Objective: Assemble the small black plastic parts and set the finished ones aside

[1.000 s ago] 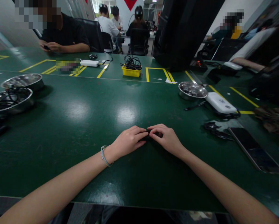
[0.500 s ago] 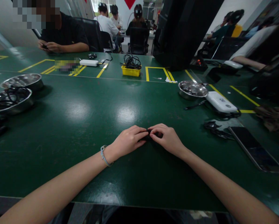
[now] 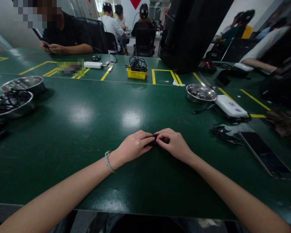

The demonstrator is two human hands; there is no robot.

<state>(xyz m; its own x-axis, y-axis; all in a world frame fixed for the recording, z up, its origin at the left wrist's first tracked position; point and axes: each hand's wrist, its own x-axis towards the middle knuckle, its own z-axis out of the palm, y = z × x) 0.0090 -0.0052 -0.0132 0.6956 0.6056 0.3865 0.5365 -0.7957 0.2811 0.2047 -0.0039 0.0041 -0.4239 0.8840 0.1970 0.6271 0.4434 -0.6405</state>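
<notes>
My left hand (image 3: 135,144) and my right hand (image 3: 174,143) meet over the green table (image 3: 92,136), close in front of me. Between their fingertips is a small black object (image 3: 154,140), mostly covered, so its kind does not show. The left fingers and thumb close on it from the left. From the right, my thumb and index finger pinch its other end. A pale blue band (image 3: 109,161) circles my left wrist.
Two steel bowls (image 3: 24,84) stand at the left, the nearer one with black cables. At the right are another steel bowl (image 3: 201,94), a white box-like device (image 3: 231,106) and a phone (image 3: 265,155). A yellow tray (image 3: 136,74) holds cables. A person (image 3: 67,38) sits across.
</notes>
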